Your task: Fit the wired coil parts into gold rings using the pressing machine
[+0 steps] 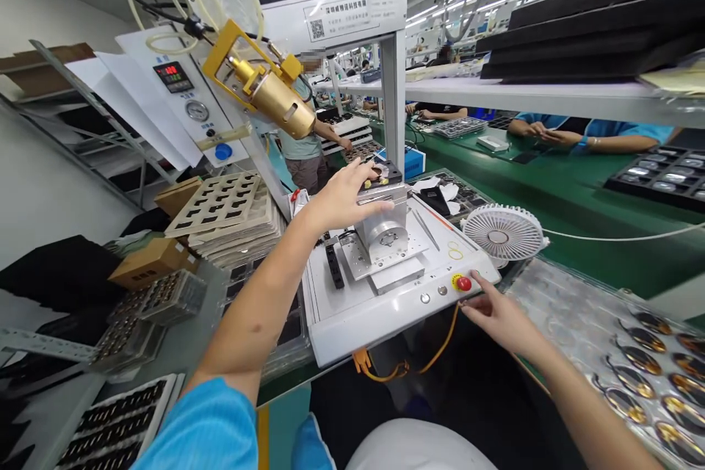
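Left hand [342, 198]: open, palm down on the aluminium fixture block [382, 235], not closed around it, at 12 o'clock on the white bench machine [352, 330].
Right hand [499, 321]: open, gripping nothing, fingertips just beside the red emergency-stop button [463, 283], at 1 o'clock.
Nearby: brass-coloured cylinder [275, 95] at 11 o'clock; white desk fan [504, 233] at 2 o'clock; clear tray [562, 308] of gold oval parts at 3 o'clock.

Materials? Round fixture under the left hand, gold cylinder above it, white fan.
The round fixture looks like machined aluminium: bright satin metal with crisp turned edges. The gold cylinder looks like brass or gold-anodised metal, given its smooth sheen; can't tell which. The white fan seems moulded plastic, with a thin-ribbed grille.
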Motion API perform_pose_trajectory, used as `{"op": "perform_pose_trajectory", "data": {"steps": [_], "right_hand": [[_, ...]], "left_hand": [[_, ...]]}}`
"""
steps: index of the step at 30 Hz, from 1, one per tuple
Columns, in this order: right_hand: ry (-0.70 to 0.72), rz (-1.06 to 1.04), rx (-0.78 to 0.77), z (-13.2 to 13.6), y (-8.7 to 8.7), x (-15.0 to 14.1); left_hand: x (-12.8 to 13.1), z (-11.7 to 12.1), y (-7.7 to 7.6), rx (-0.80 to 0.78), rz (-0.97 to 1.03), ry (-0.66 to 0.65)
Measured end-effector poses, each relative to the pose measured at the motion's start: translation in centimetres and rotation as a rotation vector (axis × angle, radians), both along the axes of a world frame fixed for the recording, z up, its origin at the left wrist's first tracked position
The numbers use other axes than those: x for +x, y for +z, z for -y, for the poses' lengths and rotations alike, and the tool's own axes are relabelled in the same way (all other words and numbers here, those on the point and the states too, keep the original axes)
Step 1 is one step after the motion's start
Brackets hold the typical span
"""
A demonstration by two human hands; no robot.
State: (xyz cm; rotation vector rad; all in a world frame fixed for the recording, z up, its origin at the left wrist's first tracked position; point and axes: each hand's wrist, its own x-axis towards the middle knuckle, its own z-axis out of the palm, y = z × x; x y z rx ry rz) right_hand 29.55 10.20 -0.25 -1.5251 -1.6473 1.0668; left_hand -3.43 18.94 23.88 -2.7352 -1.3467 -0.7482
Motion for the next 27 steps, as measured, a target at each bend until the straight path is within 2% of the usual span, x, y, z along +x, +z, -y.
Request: {"op": "perform_pose_trajectory", "data": {"steps": [2,3,5,7,9,12,13,15,17,19,23,27], "right_hand": [[0.032,0.151,0.029,0.2,-1.5,-0.6],[0.038,0.207,0.039,0.2,-2.0,-0.9],[0.039,0.257,0.055,0.2,-2.7,-1.3],[0.034,0.237,0.066,0.1,-2.6,-1.3],[0.024,0.213,0.06,0.1,-1.7,-0.8],[0.06,0.252,0.053,1.5,0.3,0.0],[0.099,0.243,0.06,2.3,0.9,-0.1],[0.212,0.109,0.085,4.3,1.7,-0.9],[0.299,-0.118,0.126,6.3,1.7,-2.6],[0.294,-0.276,0.191,7.7,1.0,-4.4],[0.144,-0.341,0.294,8.6,-0.9,-6.6],[0.12,-0.344,0.355,8.8,-1.7,-7.4]], "left_hand": [[-0.3,2.1,-1.1,0.062,0.083,-0.01],[-0.4,3.5,-2.1,0.107,0.152,-0.033],[-0.6,6.8,-5.5,0.198,0.353,-0.108],[-0.4,10.1,-10.2,0.166,0.578,-0.188],[0.3,12.9,-15.3,-0.071,0.788,-0.17],[2.3,16.4,-22.1,-0.532,1.025,0.036],[3.1,17.4,-23.9,-0.674,1.09,0.08],[4.6,18.8,-26.3,-0.905,1.215,0.088],[5.8,19.6,-27.5,-1.054,1.339,0.015],[6.6,19.8,-27.9,-1.145,1.441,-0.051],[7.3,19.4,-27.8,-1.228,1.578,-0.081],[7.6,19.2,-27.8,-1.286,1.65,-0.068]]}}
